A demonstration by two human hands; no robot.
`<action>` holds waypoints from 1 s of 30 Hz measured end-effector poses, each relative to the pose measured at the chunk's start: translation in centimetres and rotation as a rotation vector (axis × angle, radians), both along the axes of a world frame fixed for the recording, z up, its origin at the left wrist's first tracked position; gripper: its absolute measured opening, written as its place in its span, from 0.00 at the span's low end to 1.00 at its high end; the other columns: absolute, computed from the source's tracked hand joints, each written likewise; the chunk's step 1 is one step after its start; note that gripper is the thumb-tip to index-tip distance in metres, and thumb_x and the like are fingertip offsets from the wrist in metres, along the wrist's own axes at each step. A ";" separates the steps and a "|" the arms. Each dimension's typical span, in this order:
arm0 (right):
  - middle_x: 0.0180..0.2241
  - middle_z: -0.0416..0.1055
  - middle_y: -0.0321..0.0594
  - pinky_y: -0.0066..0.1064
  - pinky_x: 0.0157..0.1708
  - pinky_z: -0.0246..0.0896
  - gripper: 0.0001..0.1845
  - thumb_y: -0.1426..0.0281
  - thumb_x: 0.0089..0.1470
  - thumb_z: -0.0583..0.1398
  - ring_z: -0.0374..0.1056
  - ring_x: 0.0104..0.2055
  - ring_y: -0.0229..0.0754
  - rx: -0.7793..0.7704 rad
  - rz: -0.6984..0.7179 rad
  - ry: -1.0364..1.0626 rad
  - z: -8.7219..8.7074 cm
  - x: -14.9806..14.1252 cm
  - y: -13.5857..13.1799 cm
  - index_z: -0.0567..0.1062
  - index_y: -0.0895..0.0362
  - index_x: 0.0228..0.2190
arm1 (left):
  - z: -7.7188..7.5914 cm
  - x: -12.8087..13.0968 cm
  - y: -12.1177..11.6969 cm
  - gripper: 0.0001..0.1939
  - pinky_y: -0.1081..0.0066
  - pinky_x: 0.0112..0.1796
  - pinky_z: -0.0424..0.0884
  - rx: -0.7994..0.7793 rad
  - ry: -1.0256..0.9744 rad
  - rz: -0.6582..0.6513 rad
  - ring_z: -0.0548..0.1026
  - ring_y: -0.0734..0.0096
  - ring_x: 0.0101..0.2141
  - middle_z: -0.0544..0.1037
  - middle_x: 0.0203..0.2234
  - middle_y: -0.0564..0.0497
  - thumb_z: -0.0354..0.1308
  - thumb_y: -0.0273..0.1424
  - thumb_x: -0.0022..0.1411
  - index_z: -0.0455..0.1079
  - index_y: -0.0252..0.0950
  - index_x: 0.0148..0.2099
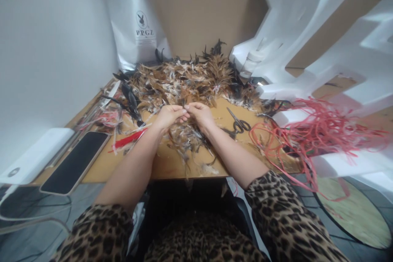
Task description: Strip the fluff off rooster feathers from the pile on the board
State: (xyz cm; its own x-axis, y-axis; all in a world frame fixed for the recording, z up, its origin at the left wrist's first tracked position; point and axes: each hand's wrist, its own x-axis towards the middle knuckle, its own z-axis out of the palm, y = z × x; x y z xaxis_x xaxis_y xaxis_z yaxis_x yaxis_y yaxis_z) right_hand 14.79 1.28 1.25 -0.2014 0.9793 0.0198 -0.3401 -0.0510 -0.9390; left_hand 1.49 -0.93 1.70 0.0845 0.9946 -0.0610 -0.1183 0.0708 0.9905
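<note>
Spotted sleeves (282, 208) are closest. Past them, the left hand (170, 117) and right hand (200, 114) meet over the surface (172, 172), each grip pinched closed. What they pinch is too small to tell, and so is its direction. Brown feathers (175, 75), messy with white fluff, lie heaped just beyond, pointing every way; one long, bushy bunch (219, 73) points up and away.

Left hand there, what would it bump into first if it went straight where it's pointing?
Probably the right hand: the left hand points across at it. They look nearly touching, though depth is hard to judge.
</note>
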 end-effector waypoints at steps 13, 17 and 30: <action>0.16 0.64 0.29 0.24 0.25 0.53 0.14 0.62 0.34 0.67 0.57 0.21 0.30 0.090 -0.053 -0.067 -0.3 -0.5 -0.1 0.71 0.58 0.18 | -0.4 0.2 0.0 0.09 0.78 0.25 0.68 0.059 0.085 0.083 0.73 0.77 0.21 0.77 0.21 0.47 0.64 0.31 0.47 0.75 0.29 0.30; 0.18 0.68 0.30 0.25 0.26 0.57 0.15 0.61 0.32 0.67 0.62 0.23 0.32 0.032 0.042 -0.065 0.1 0.1 0.5 0.72 0.58 0.20 | 0.0 0.2 0.0 0.09 0.80 0.23 0.67 -0.002 -0.014 0.071 0.71 0.80 0.20 0.76 0.21 0.47 0.65 0.30 0.45 0.74 0.28 0.28; 0.20 0.69 0.34 0.29 0.30 0.55 0.06 0.69 0.39 0.60 0.61 0.24 0.35 0.412 -0.045 -0.831 0.4 6.2 4.4 0.76 0.60 0.20 | 0.6 -1.8 0.6 0.06 0.85 0.20 0.64 -0.058 -0.268 0.291 0.70 0.85 0.19 0.76 0.22 0.50 0.63 0.25 0.50 0.72 0.27 0.32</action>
State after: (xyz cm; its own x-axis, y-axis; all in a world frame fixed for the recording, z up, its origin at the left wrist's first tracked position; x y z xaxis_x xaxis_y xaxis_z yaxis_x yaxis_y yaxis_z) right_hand 20.94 5.68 1.65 -0.2686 0.9344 0.2340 0.4569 0.3374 -0.8230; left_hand -0.26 -0.29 2.28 -0.1799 0.9748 -0.1316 -0.3955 0.0508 0.9171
